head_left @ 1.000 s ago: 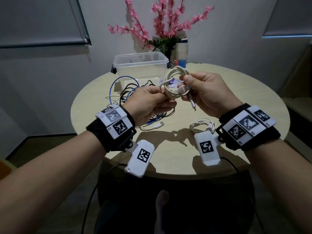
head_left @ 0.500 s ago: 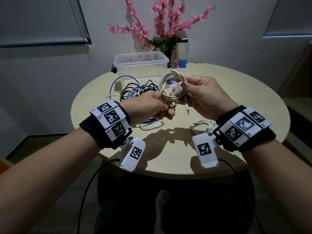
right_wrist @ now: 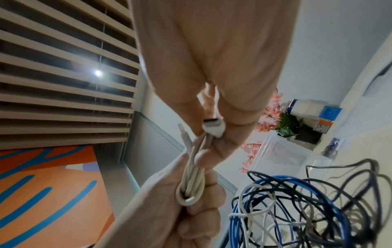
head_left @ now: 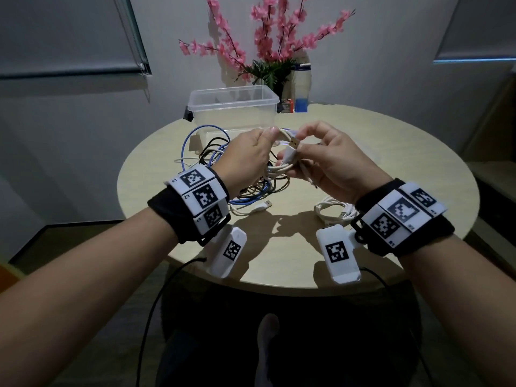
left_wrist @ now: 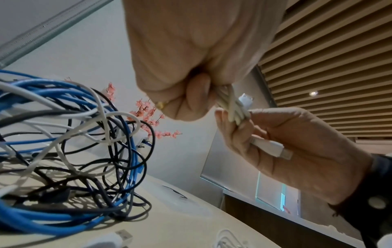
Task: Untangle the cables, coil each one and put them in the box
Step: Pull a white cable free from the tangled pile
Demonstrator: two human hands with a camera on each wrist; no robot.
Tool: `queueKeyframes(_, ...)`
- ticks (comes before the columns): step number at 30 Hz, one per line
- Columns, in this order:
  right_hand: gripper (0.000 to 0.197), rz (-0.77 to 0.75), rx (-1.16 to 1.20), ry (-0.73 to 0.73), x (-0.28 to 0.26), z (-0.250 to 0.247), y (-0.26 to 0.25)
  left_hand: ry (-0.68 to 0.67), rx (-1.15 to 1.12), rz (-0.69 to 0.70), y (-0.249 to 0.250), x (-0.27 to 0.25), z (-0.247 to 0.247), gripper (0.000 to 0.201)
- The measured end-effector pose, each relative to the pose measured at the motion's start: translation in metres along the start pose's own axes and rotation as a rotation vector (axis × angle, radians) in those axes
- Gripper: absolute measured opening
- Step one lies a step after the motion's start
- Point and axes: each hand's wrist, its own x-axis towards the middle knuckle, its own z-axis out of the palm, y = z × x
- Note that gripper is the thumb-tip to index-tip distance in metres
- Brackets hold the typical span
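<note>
White cable coil [head_left: 282,169] between both hands' fingers [head_left: 303,148]

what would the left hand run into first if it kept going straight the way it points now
Probably the right hand: the left hand points across at it, both gripping the same coiled white USB cable above the round beige table. Depth is uncertain, but they look almost touching.

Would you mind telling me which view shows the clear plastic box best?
The head view: the whole clear plastic box stands at the table's far side, rim and walls visible. The right wrist view catches only part of it, behind the tangle. In the left wrist view I cannot make it out.
</note>
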Motion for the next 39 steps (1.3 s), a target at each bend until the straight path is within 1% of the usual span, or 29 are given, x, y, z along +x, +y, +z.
queueKeyframes(2,0.015,0.017,0.065,-0.016,-0.001,-0.001,-0.001,0.042,0.005,0.019,0.0,0.002,0.001,0.036)
queueKeyframes(4,0.016,-0.015,0.048,-0.009,0.0,-0.001,0.0,0.077,-0.001,0.032,0.001,0.004,0.002,0.035)
queueKeyframes(6,0.013,-0.068,-0.032,0.02,0.001,0.002,0.001,0.1,0.009,0.038,0.001,0.006,0.003,0.032)
queueKeyframes(9,0.007,-0.095,-0.143,0.041,0.002,0.004,0.002,0.127,0.134,0.054,0.0,0.007,0.003,0.036)
queueKeyframes(11,0.008,-0.102,-0.2,0.046,0.001,0.003,0.001,0.139,0.204,0.083,-0.002,0.006,0.003,0.038)
queueKeyframes(13,0.008,-0.163,-0.326,0.088,0.001,0.001,0.002,0.14,0.251,0.095,-0.007,0.007,0.002,0.035)
queueKeyframes(15,0.013,-0.259,-0.439,0.117,0.002,0.0,0.003,0.126,0.24,0.056,-0.014,0.01,0.001,0.038)
queueKeyframes(17,0.014,-0.316,-0.443,0.09,0.001,0.001,0.005,0.115,0.166,0.004,-0.021,0.015,0.0,0.043)
queueKeyframes(18,0.013,-0.33,-0.404,0.058,0.0,0.002,0.005,0.12,0.13,-0.019,-0.022,0.017,0.0,0.043)
queueKeyframes(19,0.013,-0.328,-0.347,0.038,-0.001,0.004,0.004,0.127,0.104,-0.038,-0.022,0.017,0.0,0.041)
queueKeyframes(21,0.016,-0.277,-0.243,0.044,-0.002,0.005,0.002,0.132,0.086,-0.048,-0.022,0.016,0.001,0.038)
queueKeyframes(24,0.009,-0.129,-0.126,0.084,0.0,0.002,-0.002,0.105,0.056,0.033,-0.02,0.006,0.002,0.03)
queueKeyframes(26,0.007,-0.064,-0.068,0.108,0.001,-0.001,-0.004,0.015,0.0,0.106,-0.017,-0.001,0.003,0.019)
queueKeyframes(28,0.006,-0.056,-0.049,0.128,0.003,-0.002,-0.005,-0.085,-0.064,0.135,-0.015,-0.004,0.004,0.015)
queueKeyframes(29,0.005,-0.068,-0.071,0.139,0.003,-0.002,-0.004,-0.124,-0.108,0.12,-0.013,-0.005,0.005,0.015)
queueKeyframes(31,0.008,-0.108,-0.184,0.16,0.004,-0.001,-0.001,-0.187,-0.252,0.039,-0.01,-0.005,0.006,0.014)
queueKeyframes(34,0.017,-0.17,-0.345,0.166,0.004,-0.002,0.005,-0.259,-0.517,-0.067,-0.006,-0.005,0.004,0.023)
queueKeyframes(37,0.019,-0.203,-0.434,0.171,0.005,-0.004,0.006,-0.279,-0.598,-0.146,-0.003,-0.006,0.002,0.021)
queueKeyframes(39,0.023,-0.204,-0.444,0.154,0.004,-0.005,0.006,-0.269,-0.651,-0.253,-0.004,-0.005,0.0,0.027)
